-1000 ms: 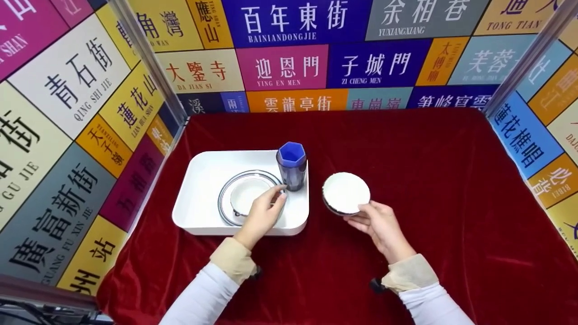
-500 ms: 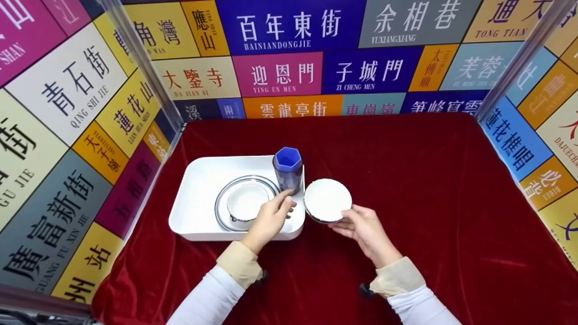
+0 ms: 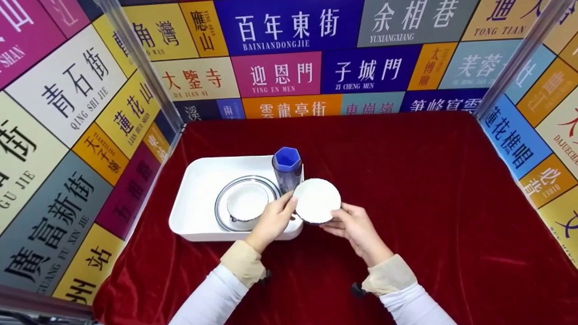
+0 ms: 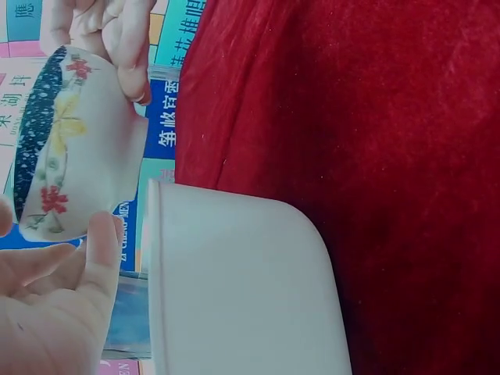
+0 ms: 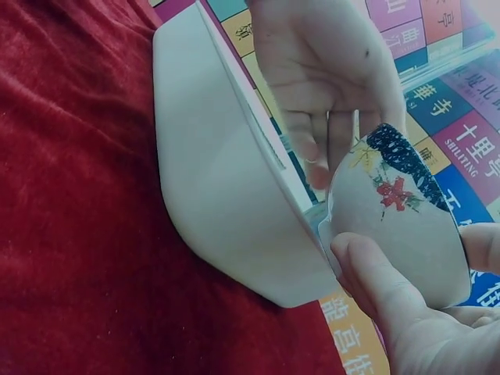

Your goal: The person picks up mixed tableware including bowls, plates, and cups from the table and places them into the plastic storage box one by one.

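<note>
A small porcelain bowl [image 3: 317, 201], white inside, is held up at the right edge of the white tray [image 3: 192, 194]. Its outside carries red and yellow flowers and a dark blue speckled band, as the bowl [image 4: 86, 148] in the left wrist view shows. My right hand [image 3: 359, 232] grips its right side, thumb at the rim and fingers underneath. On the opposite side my left hand [image 3: 273, 221] holds the bowl's edge between thumb and fingers. Inside the tray, a second white bowl [image 3: 247, 201] sits on a dark-rimmed plate [image 3: 221, 210].
In the tray's right part stands a dark translucent tumbler with a blue hexagonal cup [image 3: 287, 158] in its top. Red velvet cloth [image 3: 406, 180] covers the table. Printed sign panels [image 3: 275, 72] wall in the back and sides.
My right hand has brought the bowl leftward to the tray's edge. My left hand has moved right from over the tray and taken hold of the bowl's left side.
</note>
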The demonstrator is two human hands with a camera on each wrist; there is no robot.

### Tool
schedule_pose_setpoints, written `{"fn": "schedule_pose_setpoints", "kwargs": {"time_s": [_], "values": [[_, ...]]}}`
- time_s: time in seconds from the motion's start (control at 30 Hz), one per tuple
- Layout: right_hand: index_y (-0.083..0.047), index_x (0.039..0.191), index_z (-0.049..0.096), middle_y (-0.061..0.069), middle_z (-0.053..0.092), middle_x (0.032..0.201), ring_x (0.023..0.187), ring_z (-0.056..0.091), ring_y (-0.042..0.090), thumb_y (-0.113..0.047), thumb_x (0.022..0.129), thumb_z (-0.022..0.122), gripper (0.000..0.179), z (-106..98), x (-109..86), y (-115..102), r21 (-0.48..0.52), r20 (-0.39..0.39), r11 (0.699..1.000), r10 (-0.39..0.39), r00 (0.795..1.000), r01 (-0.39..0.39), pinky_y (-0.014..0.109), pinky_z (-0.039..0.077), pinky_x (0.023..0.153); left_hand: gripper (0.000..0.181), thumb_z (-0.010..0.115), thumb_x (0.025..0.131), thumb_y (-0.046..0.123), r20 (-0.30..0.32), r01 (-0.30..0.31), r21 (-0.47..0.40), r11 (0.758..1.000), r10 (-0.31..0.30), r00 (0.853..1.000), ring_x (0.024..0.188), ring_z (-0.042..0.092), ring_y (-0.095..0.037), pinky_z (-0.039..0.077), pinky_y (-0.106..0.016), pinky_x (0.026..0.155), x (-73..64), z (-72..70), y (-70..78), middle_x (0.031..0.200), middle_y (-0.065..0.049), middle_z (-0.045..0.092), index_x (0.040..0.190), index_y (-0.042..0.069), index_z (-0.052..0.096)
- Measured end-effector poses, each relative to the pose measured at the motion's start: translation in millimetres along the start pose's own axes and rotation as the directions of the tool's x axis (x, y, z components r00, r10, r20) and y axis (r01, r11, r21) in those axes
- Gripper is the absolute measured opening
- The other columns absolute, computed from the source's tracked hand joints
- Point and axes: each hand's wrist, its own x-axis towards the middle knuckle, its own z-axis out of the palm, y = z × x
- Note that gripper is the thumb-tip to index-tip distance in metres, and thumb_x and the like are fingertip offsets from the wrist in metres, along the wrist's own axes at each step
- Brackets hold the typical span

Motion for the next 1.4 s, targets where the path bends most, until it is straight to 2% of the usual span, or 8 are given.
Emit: {"fn": "schedule_pose_setpoints", "kwargs": {"time_s": [0.2, 0.3, 0.5, 0.73, 0.93, 1.1, 1.2, 1.4], "values": [[0.011, 0.137, 0.052, 0.014, 0.072, 0.102, 0.088, 0.075, 0.028, -0.001, 0.094, 0.053, 0.044, 8.6, 0.6, -1.1, -0.022, 0.018, 1.0, -0.007, 1.0, 0.007, 0.049, 0.059, 0.091, 0.04, 0.041, 0.109, 0.027, -0.01, 0.029, 0.013, 0.999, -0.029, 1.0, 0.079, 0.071, -0.028, 0.06, -0.032, 0.072, -1.7, -4.0, 3.1, 0.094, -0.015, 0.072, 0.138, 0.006, 0.06], [0.011, 0.137, 0.052, 0.014, 0.072, 0.101, 0.086, 0.075, 0.026, -0.001, 0.094, 0.053, 0.045, 11.7, 1.1, -1.7, -0.022, 0.015, 1.0, -0.003, 1.0, 0.004, 0.047, 0.061, 0.089, 0.04, 0.041, 0.108, 0.027, -0.02, 0.051, 0.002, 0.999, -0.051, 0.999, 0.076, 0.07, -0.024, 0.06, -0.033, 0.072, -1.7, -5.7, 4.5, 0.091, -0.013, 0.071, 0.137, 0.007, 0.06], [0.009, 0.137, 0.053, 0.015, 0.072, 0.105, 0.088, 0.075, 0.025, -0.002, 0.095, 0.053, 0.044, 18.7, 1.2, -0.4, -0.04, 0.019, 0.999, -0.015, 1.0, 0.016, 0.048, 0.06, 0.091, 0.041, 0.045, 0.107, 0.024, -0.039, 0.076, -0.072, 0.995, -0.079, 0.996, 0.082, 0.07, -0.023, 0.062, -0.042, 0.081, -2.6, -8.4, 3.5, 0.101, -0.017, 0.072, 0.14, 0.004, 0.058], [0.004, 0.142, 0.051, 0.015, 0.071, 0.113, 0.093, 0.074, 0.024, -0.009, 0.1, 0.055, 0.044, 24.2, 2.1, -0.2, -0.083, 0.078, 0.996, -0.019, 0.997, 0.026, 0.05, 0.057, 0.096, 0.044, 0.043, 0.107, 0.022, -0.081, 0.098, -0.081, 0.992, -0.105, 0.991, 0.082, 0.069, -0.017, 0.061, -0.032, 0.08, -3.5, -13.8, -0.2, 0.111, -0.019, 0.072, 0.144, 0.001, 0.054], [0.003, 0.149, 0.043, 0.011, 0.071, 0.111, 0.1, 0.071, 0.024, -0.026, 0.105, 0.053, 0.054, 24.4, 3.2, 0.6, -0.093, 0.136, 0.996, 0.001, 0.991, 0.012, 0.045, 0.057, 0.098, 0.045, 0.042, 0.107, 0.019, -0.087, 0.137, -0.152, 0.979, -0.152, 0.985, 0.077, 0.067, -0.014, 0.062, -0.03, 0.076, -5.2, -18.7, -4.2, 0.11, -0.022, 0.071, 0.145, -0.002, 0.051], [0.003, 0.146, 0.044, 0.019, 0.071, 0.112, 0.103, 0.07, 0.028, -0.039, 0.107, 0.047, 0.057, 23.5, 5.9, 3.5, -0.089, 0.086, 0.996, 0.016, 0.996, -0.008, 0.041, 0.058, 0.098, 0.045, 0.044, 0.106, 0.021, -0.106, 0.163, -0.152, 0.975, -0.18, 0.978, 0.088, 0.067, -0.016, 0.06, -0.031, 0.083, -5.7, -24.8, -5.8, 0.12, -0.021, 0.069, 0.144, -0.002, 0.052], [0.005, 0.144, 0.045, 0.025, 0.067, 0.117, 0.104, 0.07, 0.03, -0.033, 0.106, 0.05, 0.053, 22.2, 8.4, 7.4, -0.079, 0.042, 0.997, 0.025, 0.999, -0.021, 0.04, 0.058, 0.098, 0.046, 0.044, 0.107, 0.022, -0.12, 0.18, -0.166, 0.97, -0.201, 0.972, 0.093, 0.068, -0.019, 0.06, -0.034, 0.088, -5.5, -30.9, -6.5, 0.123, -0.021, 0.068, 0.145, -0.002, 0.051], [0.009, 0.139, 0.05, 0.031, 0.059, 0.127, 0.11, 0.067, 0.033, -0.018, 0.104, 0.054, 0.045, 23.2, 13.5, 17.6, -0.073, 0.006, 0.996, 0.048, 0.999, -0.048, 0.043, 0.054, 0.104, 0.045, 0.044, 0.107, 0.019, -0.177, 0.183, -0.205, 0.961, -0.221, 0.959, 0.093, 0.07, -0.023, 0.062, -0.036, 0.084, -3.1, -50.4, -9.9, 0.124, -0.025, 0.066, 0.146, -0.004, 0.048]]}}
